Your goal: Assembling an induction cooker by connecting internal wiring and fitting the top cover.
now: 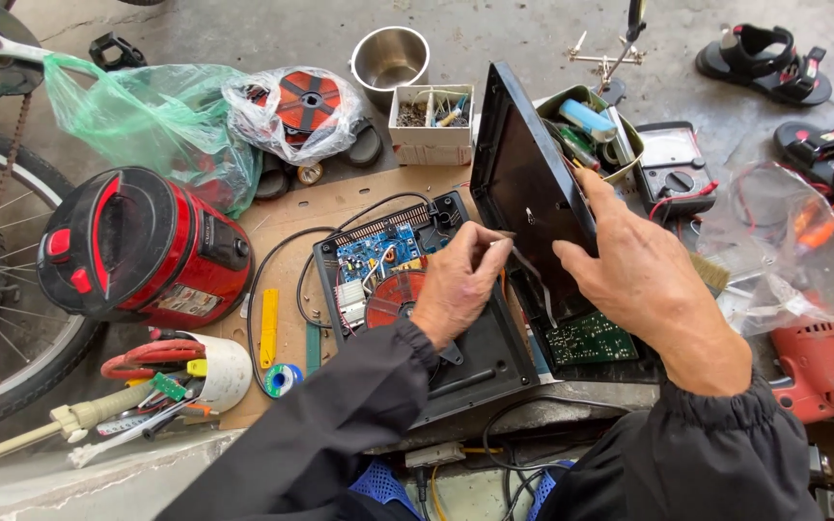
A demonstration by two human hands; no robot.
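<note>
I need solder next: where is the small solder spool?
In the head view, the solder spool lies lower left on the cardboard sheet, between the white cup of tools and the opened cooker base.

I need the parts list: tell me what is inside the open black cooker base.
Inside the base: a blue circuit board, a red coil and a white part. The left hand covers the coil's right side and whatever lies beneath.

Materials and finishes, open induction cooker on a workshop floor

Cooker base [480,362]: matt black plastic; lifted top panel [523,174], centre of the frame: smooth, dark, faintly glossy; coil [393,299]: shiny copper-red winding; circuit board [378,251]: blue, lacquered. Rice cooker [137,246], left: glossy red and black plastic. Cup [390,56], top centre: brushed metal. Underlay [340,198]: matt brown cardboard. Bag [152,121], upper left: thin, crinkled green plastic. Floor [272,29]: rough grey concrete.
</note>
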